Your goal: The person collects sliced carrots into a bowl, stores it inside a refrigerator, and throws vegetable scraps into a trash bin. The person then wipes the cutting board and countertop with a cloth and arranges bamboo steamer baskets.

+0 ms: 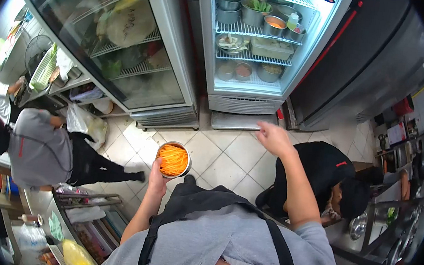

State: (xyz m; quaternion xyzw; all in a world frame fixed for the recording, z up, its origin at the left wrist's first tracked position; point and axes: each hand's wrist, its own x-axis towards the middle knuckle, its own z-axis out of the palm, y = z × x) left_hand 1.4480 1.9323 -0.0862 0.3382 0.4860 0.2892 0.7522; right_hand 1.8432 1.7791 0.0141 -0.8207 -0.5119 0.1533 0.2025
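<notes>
My left hand [156, 177] grips the near-left side of a round metal container [188, 169]. Shredded carrot [172, 160] fills it near the rim. Out in front over the tiled floor, my right hand [273, 139] holds nothing; its fingers are loosely bent and partly apart. It is nearest the base of the lit fridge [248, 105], touching nothing that I can see. On the fridge shelves stand metal pots [253, 17], a small container with orange contents [274, 25], a squeeze bottle [292, 20] and a rectangular tub [271, 49].
A second glass-door fridge [143, 49] stands left, a dark tall cabinet [356, 69] right. One co-worker in grey [42, 147] is at my left; another in black [315, 178] bends down close by my right arm. A third person [1, 94] works farther left. A plastic bag [86, 124] hangs low.
</notes>
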